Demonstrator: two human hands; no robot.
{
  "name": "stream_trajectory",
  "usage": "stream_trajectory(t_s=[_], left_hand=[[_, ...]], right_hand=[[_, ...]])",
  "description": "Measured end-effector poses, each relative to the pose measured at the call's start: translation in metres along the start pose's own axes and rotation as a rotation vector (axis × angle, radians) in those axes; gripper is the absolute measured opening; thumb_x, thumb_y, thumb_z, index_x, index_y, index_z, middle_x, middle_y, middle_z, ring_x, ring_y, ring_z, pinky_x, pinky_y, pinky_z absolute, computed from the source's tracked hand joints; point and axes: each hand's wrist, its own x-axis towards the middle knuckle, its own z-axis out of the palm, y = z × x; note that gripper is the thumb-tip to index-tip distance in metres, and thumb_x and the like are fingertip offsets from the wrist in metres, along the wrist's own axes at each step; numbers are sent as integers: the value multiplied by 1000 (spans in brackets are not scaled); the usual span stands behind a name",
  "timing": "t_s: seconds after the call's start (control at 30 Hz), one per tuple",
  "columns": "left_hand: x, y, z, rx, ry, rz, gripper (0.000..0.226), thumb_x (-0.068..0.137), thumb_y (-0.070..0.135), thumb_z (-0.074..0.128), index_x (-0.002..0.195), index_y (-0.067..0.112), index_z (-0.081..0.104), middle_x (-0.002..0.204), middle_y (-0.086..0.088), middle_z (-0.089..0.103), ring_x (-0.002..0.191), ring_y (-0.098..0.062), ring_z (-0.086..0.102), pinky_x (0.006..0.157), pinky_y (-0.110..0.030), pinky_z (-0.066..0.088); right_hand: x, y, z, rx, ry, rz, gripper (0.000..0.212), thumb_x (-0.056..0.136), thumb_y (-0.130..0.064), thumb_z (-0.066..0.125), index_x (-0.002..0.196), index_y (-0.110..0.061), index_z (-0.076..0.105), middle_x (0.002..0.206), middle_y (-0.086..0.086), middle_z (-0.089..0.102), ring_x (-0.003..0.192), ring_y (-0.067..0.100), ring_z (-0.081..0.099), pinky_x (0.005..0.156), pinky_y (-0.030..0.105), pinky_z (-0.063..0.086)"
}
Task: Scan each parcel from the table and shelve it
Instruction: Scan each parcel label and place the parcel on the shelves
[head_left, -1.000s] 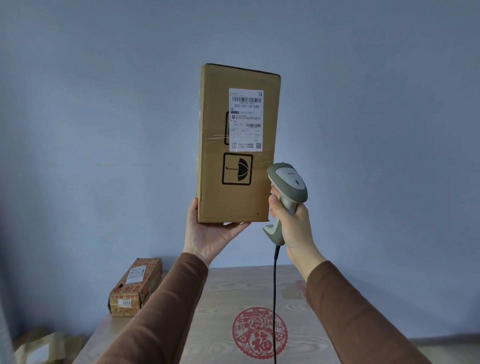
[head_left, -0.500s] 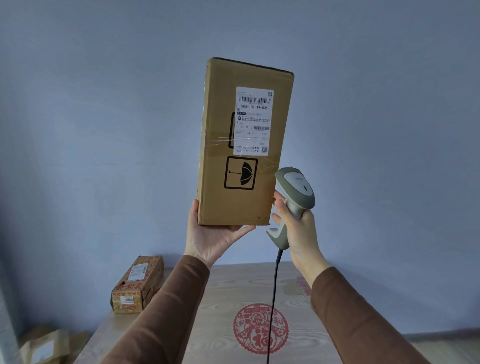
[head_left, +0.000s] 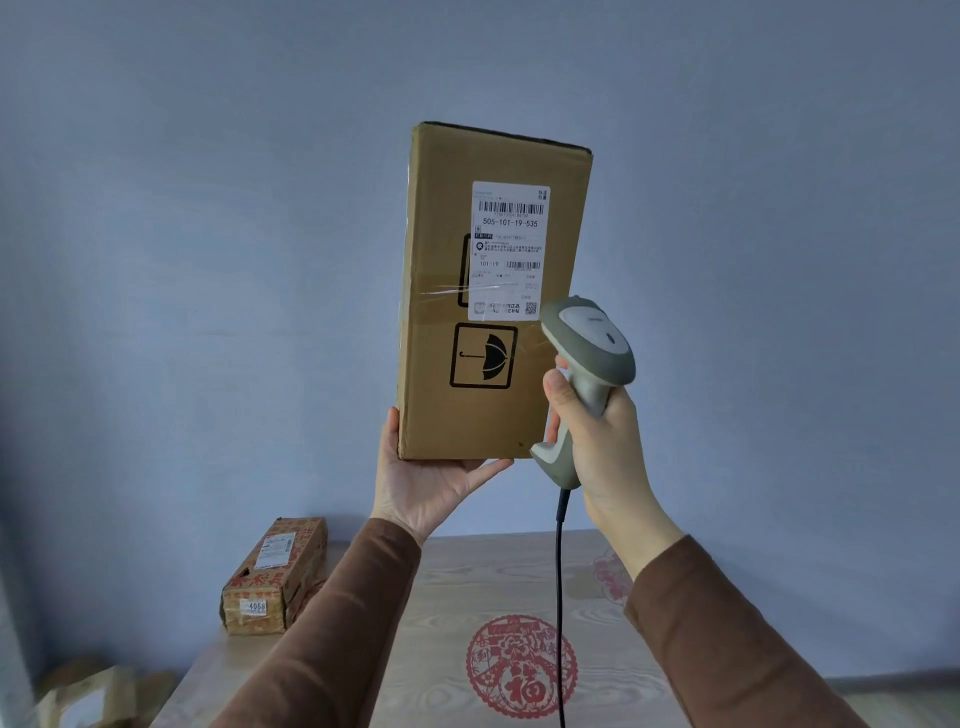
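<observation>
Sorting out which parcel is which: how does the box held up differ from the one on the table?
The held box is plain brown cardboard with an umbrella mark; the table box is printed with red characters. The held box stands upright on the left hand; the table box lies flat on the table. The held box looks larger. Both carry white labels.
</observation>
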Motion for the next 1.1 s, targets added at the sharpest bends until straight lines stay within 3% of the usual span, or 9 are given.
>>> stream_trajectory(t_s=[0.17,0.5,0.73,0.9,1.1], left_hand=[[2,-5,-1,8,8,15,98,87,69,68,162,18,33,166,-23,30,153,-48,29,122,-72,15],[5,-10,-2,6,18,10,95,88,67,69,161,17,35,164,-24,34,151,-48,31,121,-73,18],[6,-10,-4,4,16,14,96,87,67,69,161,19,34,165,-24,32,151,-49,31,121,-74,17],[5,-11,-3,-3,14,8,95,88,68,68,161,18,34,165,-24,33,151,-49,31,121,-73,16],[3,-12,0,-17,10,7,96,87,67,69,161,18,33,165,-24,32,151,-49,31,122,-73,15]], right_hand=[[1,-39,15,-42,-22,-38,33,92,-50,68,98,-19,60,63,-2,57,53,14,56,54,19,49],[6,-66,22,-187,20,-71,29,97,-47,67,108,-20,61,72,-5,61,54,13,62,47,15,48],[9,-70,20,-203,47,-86,29,97,-49,66,104,-21,62,67,-7,60,49,14,63,47,19,49],[12,-73,21,-225,45,-103,34,98,-49,65,112,-18,63,71,-7,61,48,11,62,49,20,51],[13,-75,22,-203,21,-98,28,98,-46,66,103,-19,61,61,-11,57,46,7,56,46,18,48]])
